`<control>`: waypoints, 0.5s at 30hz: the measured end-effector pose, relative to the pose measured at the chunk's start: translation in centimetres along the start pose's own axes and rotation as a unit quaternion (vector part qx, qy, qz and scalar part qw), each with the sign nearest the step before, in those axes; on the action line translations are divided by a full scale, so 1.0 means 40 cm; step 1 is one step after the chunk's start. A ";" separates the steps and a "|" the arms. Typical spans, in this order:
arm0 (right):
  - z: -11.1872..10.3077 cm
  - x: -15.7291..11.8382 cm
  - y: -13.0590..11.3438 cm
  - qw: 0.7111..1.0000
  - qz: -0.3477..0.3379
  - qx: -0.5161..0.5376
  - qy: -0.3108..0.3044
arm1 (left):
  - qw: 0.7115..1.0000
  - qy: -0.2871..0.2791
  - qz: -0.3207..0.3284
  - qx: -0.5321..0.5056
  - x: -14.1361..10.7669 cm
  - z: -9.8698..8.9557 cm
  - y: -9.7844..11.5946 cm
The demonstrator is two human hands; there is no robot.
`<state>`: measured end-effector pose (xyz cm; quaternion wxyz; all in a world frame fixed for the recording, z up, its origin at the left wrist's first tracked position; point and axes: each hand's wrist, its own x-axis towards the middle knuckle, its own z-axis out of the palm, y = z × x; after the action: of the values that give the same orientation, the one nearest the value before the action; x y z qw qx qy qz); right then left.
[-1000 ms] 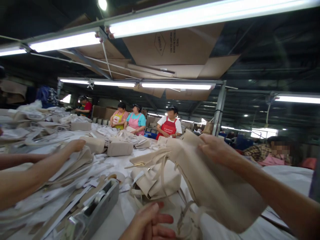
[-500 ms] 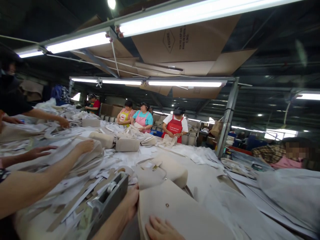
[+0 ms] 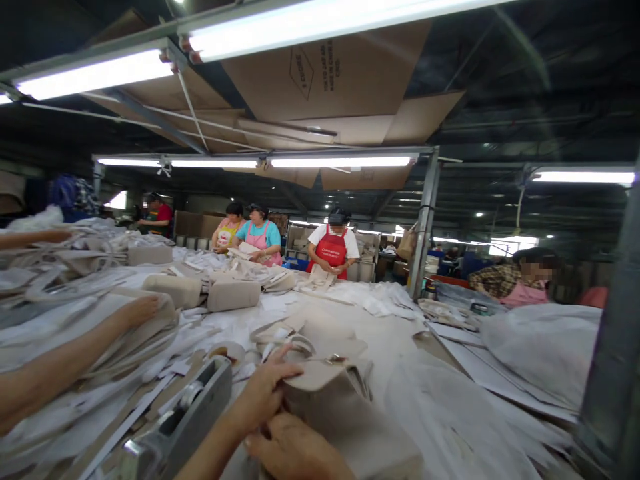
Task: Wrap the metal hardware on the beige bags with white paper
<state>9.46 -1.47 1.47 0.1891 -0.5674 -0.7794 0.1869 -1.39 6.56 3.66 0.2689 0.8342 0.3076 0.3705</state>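
A beige handbag (image 3: 345, 407) lies in front of me, with a small metal clasp at its far edge. My left hand (image 3: 267, 387) grips the bag's left side near the flap, thumb and forefinger at its edge. Closer to me, my right hand (image 3: 300, 447) is bent around the bag's near left side; its fingertips are partly hidden. Behind the bag lie more beige bag pieces (image 3: 285, 333), partly covered by it. Just left of my left forearm stands a grey metal holder with a roller (image 3: 195, 400).
A co-worker's arm (image 3: 95, 340) reaches over beige material on the left. Beige bags (image 3: 233, 295), paper and strips cover the table. Several people work beyond it, one in a red apron (image 3: 334, 250). Clear plastic (image 3: 545, 347) and a metal post (image 3: 613, 320) are at right.
The handbag has been turned and tilted, bringing its clasp into view. My left hand has moved up to its flap edge, my right hand leftward to its near side. My view has swung right.
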 end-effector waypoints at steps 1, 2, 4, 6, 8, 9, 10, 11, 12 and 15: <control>0.012 0.002 0.004 1.000 0.006 0.002 0.011 | 0.999 0.001 0.014 0.039 -0.005 0.017 -0.023; 0.021 0.003 0.005 1.000 0.013 0.002 0.017 | 0.997 0.002 0.028 0.068 -0.008 0.030 -0.047; 0.022 -0.003 -0.004 1.000 -0.004 0.004 0.030 | 0.995 0.008 0.051 0.090 -0.007 0.042 -0.089; -0.013 -0.016 -0.013 0.997 -0.053 0.023 0.049 | 0.995 0.032 0.052 0.076 -0.001 0.039 -0.116; -0.085 -0.033 -0.004 0.990 -0.091 0.050 0.096 | 0.996 0.060 0.038 0.046 0.004 0.031 -0.129; -0.132 -0.039 0.011 0.984 -0.094 0.062 0.139 | 0.996 0.077 0.030 0.028 0.006 0.029 -0.132; -0.180 -0.044 0.033 0.977 -0.083 0.067 0.184 | 0.995 0.095 0.022 0.009 0.006 0.029 -0.135; -0.226 -0.045 0.062 0.969 -0.062 0.069 0.228 | 0.993 0.116 0.015 -0.011 0.005 0.032 -0.136; -0.267 -0.042 0.096 0.960 -0.029 0.074 0.267 | 0.990 0.140 0.009 -0.034 0.004 0.037 -0.137; -0.330 -0.024 0.199 0.958 0.079 0.083 0.262 | 0.979 0.191 0.006 -0.066 -0.004 0.055 -0.133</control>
<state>22.90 0.90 8.68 0.4174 -0.6387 -0.6370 0.1102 -1.44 9.52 -1.28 0.2573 0.7303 0.3236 0.5438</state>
